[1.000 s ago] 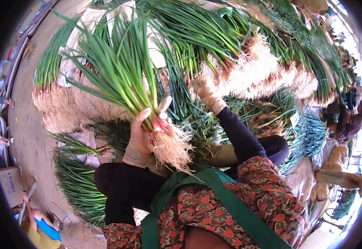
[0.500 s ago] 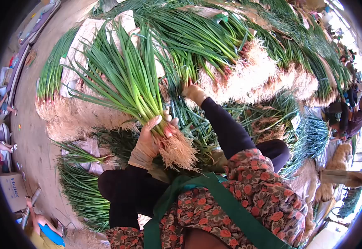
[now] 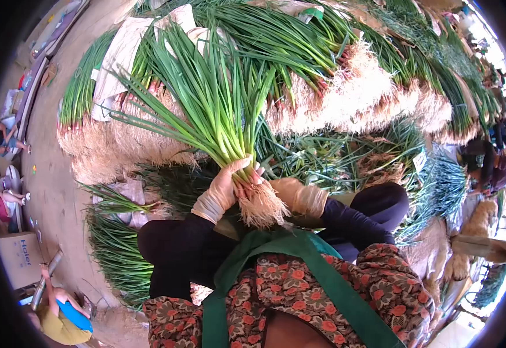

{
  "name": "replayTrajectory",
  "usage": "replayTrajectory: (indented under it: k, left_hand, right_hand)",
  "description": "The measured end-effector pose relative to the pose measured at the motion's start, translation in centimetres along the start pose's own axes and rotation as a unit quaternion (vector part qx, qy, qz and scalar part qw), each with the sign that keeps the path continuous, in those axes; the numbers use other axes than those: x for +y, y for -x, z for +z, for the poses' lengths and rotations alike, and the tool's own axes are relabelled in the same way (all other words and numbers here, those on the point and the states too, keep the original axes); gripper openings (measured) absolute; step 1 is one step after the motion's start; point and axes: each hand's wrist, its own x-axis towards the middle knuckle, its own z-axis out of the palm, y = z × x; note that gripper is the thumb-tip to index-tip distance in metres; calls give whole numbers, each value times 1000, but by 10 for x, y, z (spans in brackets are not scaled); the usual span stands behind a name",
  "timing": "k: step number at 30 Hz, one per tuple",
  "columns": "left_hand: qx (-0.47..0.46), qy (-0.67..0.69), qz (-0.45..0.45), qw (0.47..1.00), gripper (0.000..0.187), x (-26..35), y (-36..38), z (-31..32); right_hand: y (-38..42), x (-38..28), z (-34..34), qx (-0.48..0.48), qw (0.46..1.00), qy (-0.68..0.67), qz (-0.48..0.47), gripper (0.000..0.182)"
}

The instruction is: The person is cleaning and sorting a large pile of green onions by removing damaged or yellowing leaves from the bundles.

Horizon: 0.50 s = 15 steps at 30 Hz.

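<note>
My left hand (image 3: 224, 188) is closed around a thick bunch of green onions (image 3: 230, 133), just above their reddish bases. The long green leaves fan up and away from me, and the pale stringy roots (image 3: 263, 206) hang toward my lap. Close by on the right is my right hand (image 3: 293, 195), at the root end, its fingers hidden behind the roots and bases. Both hands wear thin, pale gloves. Beyond the bunch lies a heap of more green onions (image 3: 282, 43), their roots facing me.
Loose leaves (image 3: 328, 156) cover the ground ahead of my knees. Another pile of green onions (image 3: 119, 261) lies at my left. White sacking (image 3: 122, 64) covers part of the far heap. A cardboard box (image 3: 20, 258) and a person (image 3: 61, 313) are at the left, other people at right.
My right hand has come back from the far heap to beside the roots of the bunch. The bunch has turned more upright and shifted slightly right, still in my left hand.
</note>
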Motion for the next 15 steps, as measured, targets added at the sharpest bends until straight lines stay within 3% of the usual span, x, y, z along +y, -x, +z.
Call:
replayTrajectory:
  k: [2,6,7,8,9,10,12,14,15]
  left_hand:
    - [2,-14,7,1000,31,-7,1,0]
    - [6,-13,19,1000,28,-19,6,-5]
    - [2,-15,27,1000,27,-19,10,-3]
    - [-4,-17,37,999,27,-17,13,1]
    - [21,-35,58,997,27,-17,21,13]
    - [21,-43,50,998,26,-15,21,14]
    - [24,-55,21,998,26,-23,22,9]
    - [22,-95,15,995,25,-31,18,-4]
    - [40,-100,14,994,25,-36,16,-10]
  right_hand:
    - [-7,5,-17,-56,998,24,9,32]
    - [-46,62,3,121,989,77,46,15]
    - [-47,87,11,210,973,90,35,12]
    - [-43,87,-5,164,978,112,59,17]
    - [-44,79,-10,220,973,-74,-4,23]
    - [-44,69,-9,203,948,-243,11,28]
    - [-42,39,-14,203,790,-577,45,39]
    - [-41,7,-22,211,854,-474,26,39]
    - [-72,23,5,331,881,-338,-12,39]
